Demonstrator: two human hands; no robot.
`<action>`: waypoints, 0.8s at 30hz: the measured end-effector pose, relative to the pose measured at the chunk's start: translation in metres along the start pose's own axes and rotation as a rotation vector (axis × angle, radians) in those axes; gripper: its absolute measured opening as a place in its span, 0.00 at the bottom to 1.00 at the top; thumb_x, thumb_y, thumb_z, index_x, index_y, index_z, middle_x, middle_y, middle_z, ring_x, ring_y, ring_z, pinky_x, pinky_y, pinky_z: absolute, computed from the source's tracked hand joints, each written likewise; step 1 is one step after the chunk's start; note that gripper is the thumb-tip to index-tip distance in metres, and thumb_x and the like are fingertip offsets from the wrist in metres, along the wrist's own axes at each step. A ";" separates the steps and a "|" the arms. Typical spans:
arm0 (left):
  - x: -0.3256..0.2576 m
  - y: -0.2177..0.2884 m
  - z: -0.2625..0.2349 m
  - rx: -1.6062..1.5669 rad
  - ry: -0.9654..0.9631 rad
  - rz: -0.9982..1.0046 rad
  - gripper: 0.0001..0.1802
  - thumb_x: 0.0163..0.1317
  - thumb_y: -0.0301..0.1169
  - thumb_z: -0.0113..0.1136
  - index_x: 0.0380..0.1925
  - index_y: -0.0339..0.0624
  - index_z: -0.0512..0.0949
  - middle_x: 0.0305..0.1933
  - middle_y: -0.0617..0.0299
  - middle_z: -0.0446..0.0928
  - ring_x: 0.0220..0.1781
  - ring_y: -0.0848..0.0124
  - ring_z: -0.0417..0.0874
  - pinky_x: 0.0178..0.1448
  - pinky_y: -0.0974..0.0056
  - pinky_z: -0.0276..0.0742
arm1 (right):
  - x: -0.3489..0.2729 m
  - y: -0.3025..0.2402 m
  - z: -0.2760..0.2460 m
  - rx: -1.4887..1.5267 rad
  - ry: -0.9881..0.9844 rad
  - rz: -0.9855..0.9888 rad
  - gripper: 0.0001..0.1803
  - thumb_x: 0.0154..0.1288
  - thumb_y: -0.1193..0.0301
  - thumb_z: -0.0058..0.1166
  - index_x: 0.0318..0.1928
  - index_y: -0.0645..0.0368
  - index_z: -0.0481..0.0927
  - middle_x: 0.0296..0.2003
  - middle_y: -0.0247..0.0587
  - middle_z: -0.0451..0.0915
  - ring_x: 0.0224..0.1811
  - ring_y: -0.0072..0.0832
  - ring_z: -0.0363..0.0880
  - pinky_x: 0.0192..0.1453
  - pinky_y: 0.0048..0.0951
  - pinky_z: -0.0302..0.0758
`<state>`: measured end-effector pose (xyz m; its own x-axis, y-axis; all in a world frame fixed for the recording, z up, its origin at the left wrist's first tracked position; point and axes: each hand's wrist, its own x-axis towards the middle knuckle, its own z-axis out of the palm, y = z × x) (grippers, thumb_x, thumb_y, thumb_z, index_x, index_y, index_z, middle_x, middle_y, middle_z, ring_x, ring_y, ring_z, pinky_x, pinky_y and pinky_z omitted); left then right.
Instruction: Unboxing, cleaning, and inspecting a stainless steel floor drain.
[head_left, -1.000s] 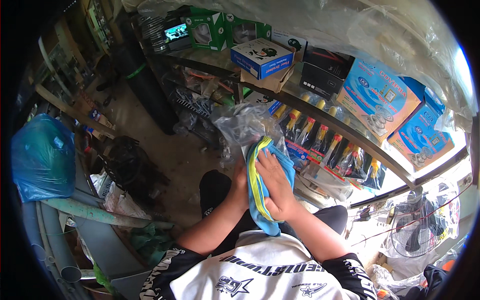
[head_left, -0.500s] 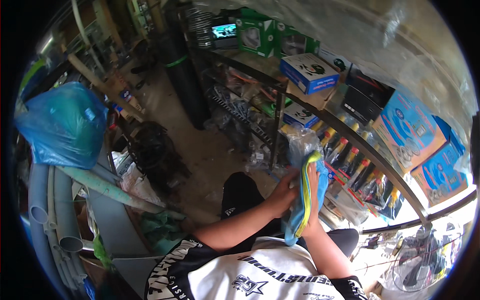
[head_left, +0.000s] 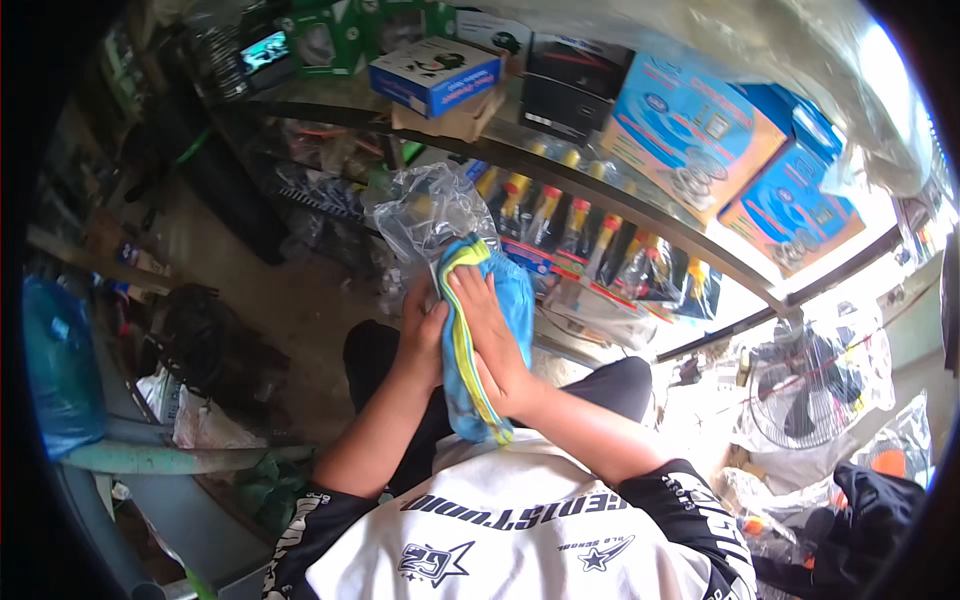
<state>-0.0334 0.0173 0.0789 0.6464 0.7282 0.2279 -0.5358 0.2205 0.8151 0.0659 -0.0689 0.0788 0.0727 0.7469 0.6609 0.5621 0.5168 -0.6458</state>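
Observation:
A folded blue cloth [head_left: 462,385] with a yellow-green edge stands upright in front of my chest, pressed between my two hands. My left hand [head_left: 422,325] grips its left side, with the fingertips partly hidden behind the cloth. Across the cloth lies my right hand [head_left: 490,325], its fingers pointing away from me and pressing it; more of the blue fabric shows beyond this hand's right side. A crumpled clear plastic bag [head_left: 430,205] is just past the far end of the cloth, and I cannot tell whether the fingers touch it.
A shelf edge [head_left: 560,170] curves across in front, carrying a blue-and-white box [head_left: 435,75] and large blue-orange boxes [head_left: 690,135]. Packaged tools with yellow-red handles [head_left: 575,225] hang or stand beneath. A fan [head_left: 800,395] is at right; a blue bag [head_left: 60,360] and pipes [head_left: 180,460] are at left.
My view has turned to the right, so the shelf goods have shifted leftward in the picture. Both hands still hold the cloth, and the right hand's fingers now lie over its yellow-green edge.

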 end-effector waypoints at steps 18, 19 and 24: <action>-0.022 0.014 0.007 -0.121 -0.687 -0.608 0.52 0.48 0.52 0.72 0.65 0.27 0.63 0.56 0.54 0.75 0.55 0.67 0.76 0.60 0.63 0.71 | 0.014 0.065 -0.072 1.432 -0.119 0.292 0.22 0.67 0.61 0.55 0.57 0.59 0.77 0.49 0.43 0.82 0.52 0.30 0.80 0.59 0.33 0.75; -0.023 0.013 0.002 -0.175 -0.696 -0.705 0.51 0.49 0.52 0.71 0.64 0.27 0.64 0.55 0.53 0.75 0.55 0.67 0.76 0.60 0.63 0.71 | 0.017 0.045 -0.075 1.106 -0.117 0.236 0.20 0.64 0.64 0.58 0.53 0.59 0.80 0.46 0.42 0.83 0.49 0.29 0.82 0.56 0.31 0.76; -0.031 0.000 -0.006 -0.118 -0.520 -0.655 0.49 0.51 0.51 0.68 0.65 0.29 0.62 0.56 0.53 0.75 0.54 0.68 0.77 0.57 0.63 0.74 | 0.016 0.003 -0.094 0.224 -0.046 0.337 0.11 0.54 0.79 0.59 0.40 0.63 0.82 0.39 0.40 0.85 0.42 0.26 0.83 0.48 0.26 0.76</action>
<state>-0.0570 -0.0016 0.0683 0.9985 0.0441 -0.0315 0.0000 0.5817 0.8134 0.1468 -0.0950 0.1231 0.1826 0.9054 0.3833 0.3190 0.3142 -0.8941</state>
